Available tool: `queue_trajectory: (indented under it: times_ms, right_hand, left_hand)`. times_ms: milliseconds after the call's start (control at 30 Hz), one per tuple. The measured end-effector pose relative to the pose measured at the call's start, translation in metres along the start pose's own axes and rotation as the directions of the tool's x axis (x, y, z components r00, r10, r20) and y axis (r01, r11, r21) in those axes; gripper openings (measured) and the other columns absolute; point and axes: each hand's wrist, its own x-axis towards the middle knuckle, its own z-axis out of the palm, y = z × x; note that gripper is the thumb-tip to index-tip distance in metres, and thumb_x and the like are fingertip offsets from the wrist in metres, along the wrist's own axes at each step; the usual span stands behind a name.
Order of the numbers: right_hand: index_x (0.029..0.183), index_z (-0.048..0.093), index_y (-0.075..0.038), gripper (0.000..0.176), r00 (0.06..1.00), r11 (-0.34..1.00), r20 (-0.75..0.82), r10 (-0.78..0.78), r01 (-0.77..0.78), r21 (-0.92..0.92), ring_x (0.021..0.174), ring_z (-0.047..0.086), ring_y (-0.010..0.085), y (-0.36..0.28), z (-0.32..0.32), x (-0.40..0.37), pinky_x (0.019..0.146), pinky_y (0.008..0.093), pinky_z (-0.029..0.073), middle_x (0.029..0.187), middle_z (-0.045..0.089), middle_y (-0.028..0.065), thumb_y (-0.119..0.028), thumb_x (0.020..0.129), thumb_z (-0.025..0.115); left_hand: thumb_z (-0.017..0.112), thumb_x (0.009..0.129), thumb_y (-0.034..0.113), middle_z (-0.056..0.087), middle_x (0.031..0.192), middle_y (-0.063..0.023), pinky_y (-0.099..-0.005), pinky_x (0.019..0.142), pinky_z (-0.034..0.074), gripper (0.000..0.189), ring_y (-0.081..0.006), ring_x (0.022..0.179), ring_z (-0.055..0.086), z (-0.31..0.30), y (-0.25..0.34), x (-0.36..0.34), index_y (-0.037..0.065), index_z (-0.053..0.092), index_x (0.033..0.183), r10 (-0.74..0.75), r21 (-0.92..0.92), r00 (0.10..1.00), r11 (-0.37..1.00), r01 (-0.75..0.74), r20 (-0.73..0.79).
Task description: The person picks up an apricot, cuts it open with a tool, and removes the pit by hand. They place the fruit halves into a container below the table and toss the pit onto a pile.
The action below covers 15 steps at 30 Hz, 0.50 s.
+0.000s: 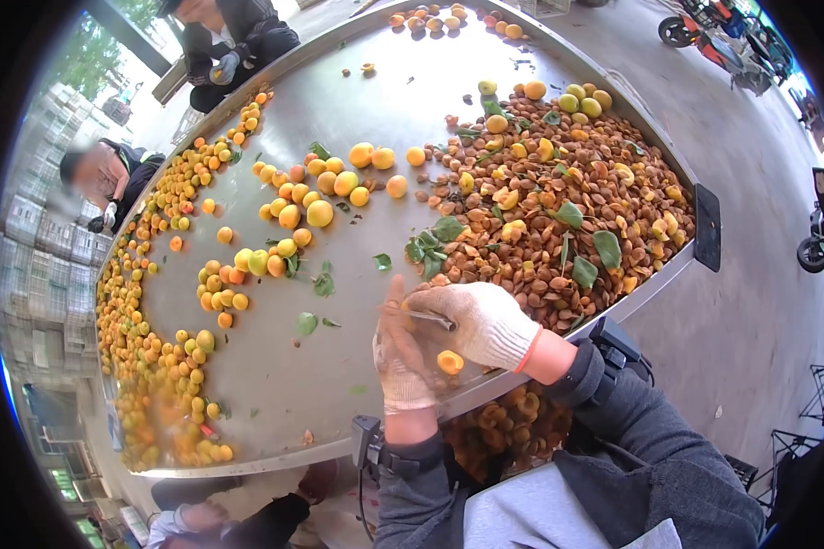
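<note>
Both my hands wear white knit gloves over the near edge of a large round metal table [339,366]. My left hand [401,357] is cupped around an apricot, mostly hidden in the palm. My right hand [476,320] grips a small knife [430,318] whose blade points left into the fruit. An orange apricot half [449,362] shows just below my right hand. A big heap of brown pits [558,247] with green leaves lies right behind my hands.
Whole apricots [320,197] are scattered mid-table and banked along the left rim [146,357]. A tub of apricot halves [504,425] sits below the table edge. Other people work at the far left [110,183], top [229,41] and near bottom [201,517]. Scooters [714,37] stand at top right.
</note>
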Motion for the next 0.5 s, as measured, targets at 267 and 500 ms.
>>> queue_trajectory:
  times_ms: [267, 500]
  right_hand:
    - [0.094, 0.062, -0.011, 0.018, 0.992, 0.978, 0.056, 0.113, -0.101, -0.185, 0.077, 0.067, 0.0334, 0.011, 0.028, -0.002, 0.065, 0.0392, 0.053, 0.088, 0.068, 0.0117, -0.016, 0.078, 0.069]
    - [0.093, 0.062, -0.012, 0.016, 0.961, 0.983, -0.266, 0.078, -0.118, -0.139, 0.071, 0.066, 0.0301, 0.005, 0.017, 0.002, 0.058, 0.0382, 0.052, 0.080, 0.065, 0.0091, -0.015, 0.078, 0.069]
  left_hand:
    - [0.058, 0.094, 0.017, 0.061, 0.112, -0.0118, -0.0348, 0.083, 0.051, 0.046, -0.0213, 0.097, 0.060, -0.011, -0.014, 0.001, 0.002, 0.046, 0.135, -0.047, -0.223, 0.996, 0.974, 0.029, -0.075]
    - [0.058, 0.093, 0.025, 0.058, 0.115, -0.0123, -0.0406, 0.081, 0.051, 0.048, -0.0260, 0.098, 0.060, -0.035, -0.015, 0.013, 0.004, 0.043, 0.134, -0.028, -0.333, 1.000, 0.943, 0.028, 0.003]
